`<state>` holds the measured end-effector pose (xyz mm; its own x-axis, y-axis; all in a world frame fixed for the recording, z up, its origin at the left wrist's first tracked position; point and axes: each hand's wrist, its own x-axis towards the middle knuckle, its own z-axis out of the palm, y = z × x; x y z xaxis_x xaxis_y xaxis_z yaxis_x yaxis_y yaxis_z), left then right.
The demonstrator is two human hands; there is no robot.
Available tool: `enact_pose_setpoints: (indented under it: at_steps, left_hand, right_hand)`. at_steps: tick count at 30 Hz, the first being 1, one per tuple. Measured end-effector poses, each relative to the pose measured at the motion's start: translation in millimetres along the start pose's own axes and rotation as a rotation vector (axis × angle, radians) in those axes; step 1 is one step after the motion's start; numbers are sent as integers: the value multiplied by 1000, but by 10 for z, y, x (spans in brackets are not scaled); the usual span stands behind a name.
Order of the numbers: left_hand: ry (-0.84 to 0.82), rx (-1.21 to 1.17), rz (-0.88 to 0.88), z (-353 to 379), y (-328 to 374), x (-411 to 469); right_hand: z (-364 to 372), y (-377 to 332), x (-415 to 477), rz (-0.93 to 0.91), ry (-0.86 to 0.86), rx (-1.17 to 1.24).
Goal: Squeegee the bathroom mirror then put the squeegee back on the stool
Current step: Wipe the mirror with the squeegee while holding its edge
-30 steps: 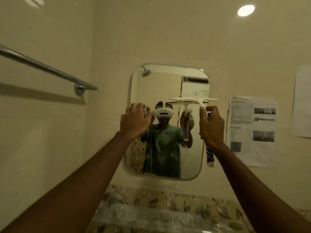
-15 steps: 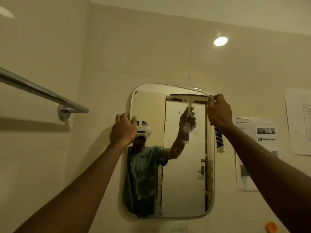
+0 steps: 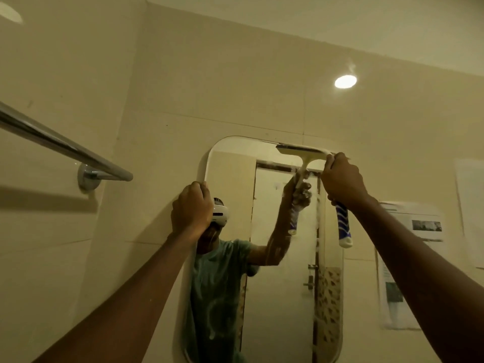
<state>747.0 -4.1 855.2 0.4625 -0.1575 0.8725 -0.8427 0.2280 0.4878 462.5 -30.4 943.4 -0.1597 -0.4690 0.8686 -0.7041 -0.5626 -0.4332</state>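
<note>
A tall mirror [image 3: 282, 297] with rounded corners hangs on the tiled wall ahead. My right hand [image 3: 344, 179] grips the squeegee [image 3: 343, 226] by its blue-and-white handle. The white blade lies flat against the glass at the mirror's top right edge. My left hand [image 3: 191, 208] holds the mirror's left edge, fingers curled round the rim. The glass reflects a person, the squeegee and a door behind. The stool is out of view.
A chrome towel rail [image 3: 65, 150] juts from the left wall at head height. Printed paper sheets [image 3: 408, 258] are stuck to the wall right of the mirror. A round ceiling light [image 3: 345, 81] glows above.
My right hand has lifted the squeegee from the middle of the mirror to its top edge. My left hand slid to the mirror's left rim. My view tilted upward.
</note>
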Motion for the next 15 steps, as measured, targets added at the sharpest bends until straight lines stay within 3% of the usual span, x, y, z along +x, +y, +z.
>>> enact_pose_setpoints:
  at_steps: [9,12,15]
  left_hand:
    - [82,76,64,64,-15,-54]
    - [80,102,58,49,23,-89]
    - [105,125,61,62,38,-109]
  right_hand:
    - [48,329,-783,44,-186,-97]
    - [-142,229,-578,82,-238,-130]
    - [-328,9,-125,59,-181,-70]
